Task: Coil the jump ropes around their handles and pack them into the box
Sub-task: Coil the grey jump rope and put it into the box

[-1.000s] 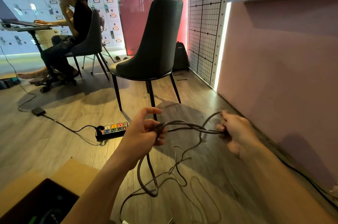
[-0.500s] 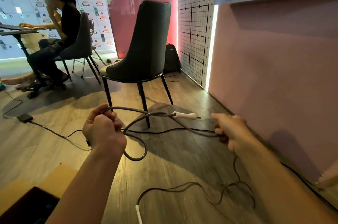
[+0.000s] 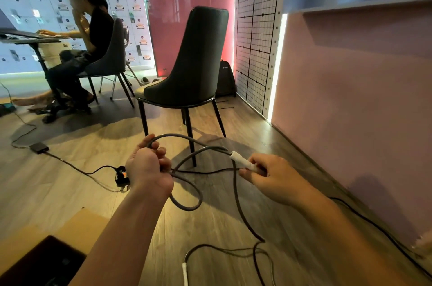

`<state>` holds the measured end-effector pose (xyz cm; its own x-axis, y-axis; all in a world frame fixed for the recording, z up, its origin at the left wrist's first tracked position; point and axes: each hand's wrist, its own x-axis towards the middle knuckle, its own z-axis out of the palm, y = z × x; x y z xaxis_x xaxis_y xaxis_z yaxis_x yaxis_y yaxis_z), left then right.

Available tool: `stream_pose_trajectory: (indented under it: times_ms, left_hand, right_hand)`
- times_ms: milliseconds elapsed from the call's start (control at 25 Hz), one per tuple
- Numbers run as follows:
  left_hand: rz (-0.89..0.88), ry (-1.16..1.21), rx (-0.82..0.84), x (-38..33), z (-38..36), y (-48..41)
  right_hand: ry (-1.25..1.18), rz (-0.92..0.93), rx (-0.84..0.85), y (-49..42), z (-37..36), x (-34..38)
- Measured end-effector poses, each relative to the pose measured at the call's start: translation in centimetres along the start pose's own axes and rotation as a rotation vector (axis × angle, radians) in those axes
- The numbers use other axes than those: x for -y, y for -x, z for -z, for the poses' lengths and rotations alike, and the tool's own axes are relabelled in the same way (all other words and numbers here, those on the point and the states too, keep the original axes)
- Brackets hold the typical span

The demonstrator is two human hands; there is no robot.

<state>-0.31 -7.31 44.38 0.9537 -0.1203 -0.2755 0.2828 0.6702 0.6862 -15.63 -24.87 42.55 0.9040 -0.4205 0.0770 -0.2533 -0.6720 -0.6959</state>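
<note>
My left hand [image 3: 149, 170] is closed around loops of a dark grey jump rope [image 3: 184, 206], held up over the floor. My right hand [image 3: 272, 177] pinches the white handle [image 3: 242, 161] at one end of that rope. From the hands the cord drops to the wooden floor and trails in loose curves [image 3: 236, 250]. A second white handle [image 3: 185, 274] lies on the floor at the bottom edge. The open cardboard box [image 3: 77, 229] sits at the lower left, its dark inside partly visible.
A dark chair [image 3: 194, 68] stands just beyond my hands. A power strip [image 3: 121, 175] and its cable lie on the floor to the left. People sit at a desk [image 3: 28, 36] at the far left. A pink wall [image 3: 350, 110] runs along the right.
My right hand has moved in and taken the white handle, which earlier hung free between the hands. My left hand still holds the loops. The view has shifted slightly.
</note>
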Motion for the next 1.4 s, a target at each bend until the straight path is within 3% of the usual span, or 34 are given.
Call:
stream_pose_trajectory:
  times_ms: [80,240,360,480,600,720,880,960,1080,1160,1320,1400]
  left_hand:
    - [-0.006,-0.049,0.024,0.0,0.1,-0.4]
    - [-0.02,-0.113,0.204,0.3,-0.4,0.2]
    - [-0.061,-0.144,0.306,0.5,-1.0,0.9]
    - [-0.062,-0.092,0.191,0.4,-0.6,0.1]
    - [0.011,0.028,0.053,0.0,0.2,-1.0]
    - [0.032,0.167,0.066,-0.2,0.5,-1.2]
    - [0.024,0.252,0.189,0.5,0.1,-0.8]
    - [0.01,0.258,0.253,1.0,-0.3,-0.5]
    - [0.035,0.252,0.334,1.8,-1.4,0.5]
    - [0.061,0.223,0.347,2.5,-2.0,1.2]
    - [0.071,0.186,0.307,3.2,-2.3,1.7]
    - [0.057,0.176,0.284,3.3,-2.2,1.4]
  right_hand:
    - [-0.033,0.057,0.035,0.4,0.3,0.3]
    - [-0.333,0.036,0.191,0.7,-0.8,1.6]
    - [-0.282,0.023,0.235,0.1,-1.9,1.7]
    - [-0.195,0.03,0.169,-0.8,-1.8,1.3]
    - [-0.141,0.04,-0.013,-1.0,-1.2,1.2]
    - [-0.08,-0.078,-0.073,-1.0,-0.5,0.7]
    - [0.125,-0.42,-0.144,-1.5,1.1,-1.9]
    - [0.344,-0.514,-0.062,-1.7,1.5,-2.8]
    - [0.489,-0.434,0.217,-1.6,0.3,-2.3]
    - [0.25,-0.314,0.344,-1.4,-1.0,-1.4]
    - [-0.623,-0.083,0.506,-0.8,-2.6,1.3]
    - [-0.724,-0.02,0.466,-0.6,-2.9,2.5]
